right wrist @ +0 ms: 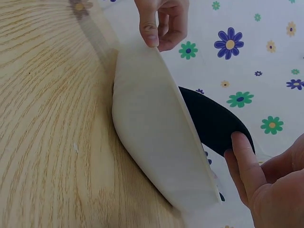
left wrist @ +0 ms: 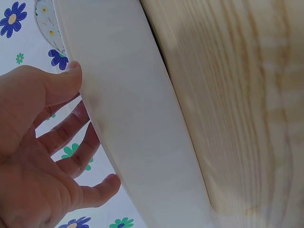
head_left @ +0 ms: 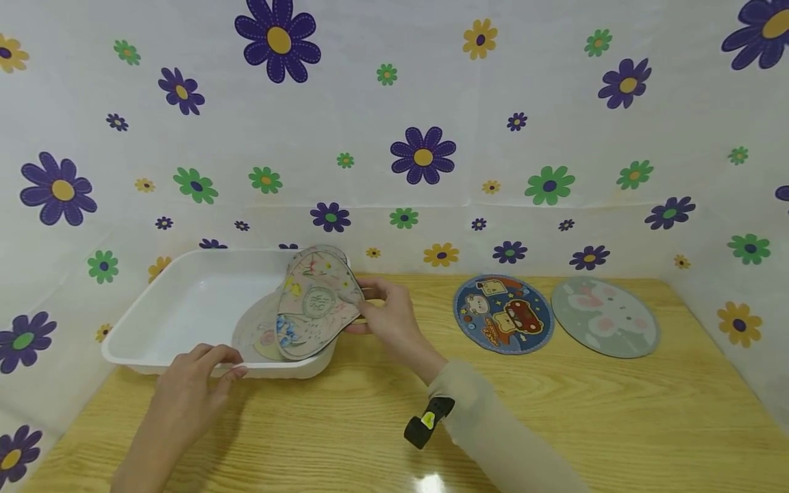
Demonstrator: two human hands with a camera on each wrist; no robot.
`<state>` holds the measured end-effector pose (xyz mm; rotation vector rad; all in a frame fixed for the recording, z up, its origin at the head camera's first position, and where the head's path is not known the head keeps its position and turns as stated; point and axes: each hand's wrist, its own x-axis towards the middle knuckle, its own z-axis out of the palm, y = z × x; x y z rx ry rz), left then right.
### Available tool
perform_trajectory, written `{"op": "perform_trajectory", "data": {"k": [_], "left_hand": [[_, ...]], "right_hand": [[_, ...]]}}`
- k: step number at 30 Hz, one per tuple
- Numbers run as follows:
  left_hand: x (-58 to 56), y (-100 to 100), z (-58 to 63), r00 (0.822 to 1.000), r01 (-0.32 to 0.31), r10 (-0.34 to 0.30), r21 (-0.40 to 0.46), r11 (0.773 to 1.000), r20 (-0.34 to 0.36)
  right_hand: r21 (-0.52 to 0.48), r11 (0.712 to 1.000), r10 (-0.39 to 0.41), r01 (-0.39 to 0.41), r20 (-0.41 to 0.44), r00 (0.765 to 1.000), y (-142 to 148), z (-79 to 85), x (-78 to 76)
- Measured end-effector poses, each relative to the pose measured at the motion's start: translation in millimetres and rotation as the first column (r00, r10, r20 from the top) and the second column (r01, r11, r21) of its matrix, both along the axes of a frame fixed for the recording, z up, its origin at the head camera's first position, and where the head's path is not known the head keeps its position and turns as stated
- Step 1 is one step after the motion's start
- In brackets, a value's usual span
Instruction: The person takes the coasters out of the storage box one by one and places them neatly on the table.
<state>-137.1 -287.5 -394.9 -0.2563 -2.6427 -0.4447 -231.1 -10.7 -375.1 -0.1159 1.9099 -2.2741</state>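
My right hand (head_left: 394,318) pinches the edge of a round beige mat (head_left: 320,281), printed with small flowers and a grey centre emblem. The mat is tilted over the right end of a white basin (head_left: 166,335). Its black underside (right wrist: 211,116) shows in the right wrist view, fingers against it. Behind it the edge of another pale mat (head_left: 335,250) peeks out. A cream mat (head_left: 249,329) leans inside the basin, partly covered by the held one. At the basin's near rim, my left hand (head_left: 191,390) grips with the thumb outside and fingers over the edge.
Right of the basin, a blue round mat (head_left: 502,315) with cartoon bears lies on the wooden table (head_left: 394,424). Beside it is a grey-green mat (head_left: 607,318) with a white rabbit. A flower-printed cloth (head_left: 370,137) hangs behind the table. A black strap (head_left: 428,421) hangs at my right wrist.
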Motion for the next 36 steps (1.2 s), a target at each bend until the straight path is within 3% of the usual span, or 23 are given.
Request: {"op": "perform_trajectory", "data": {"k": [36], "left_hand": [[-0.5,-0.2,-0.2,1.000,-0.003,0.003,-0.004,1.000,-0.004]], "right_hand": [[-0.005,0.999,-0.035,0.035,-0.038,0.999,39.1,5.9,5.3]]}}
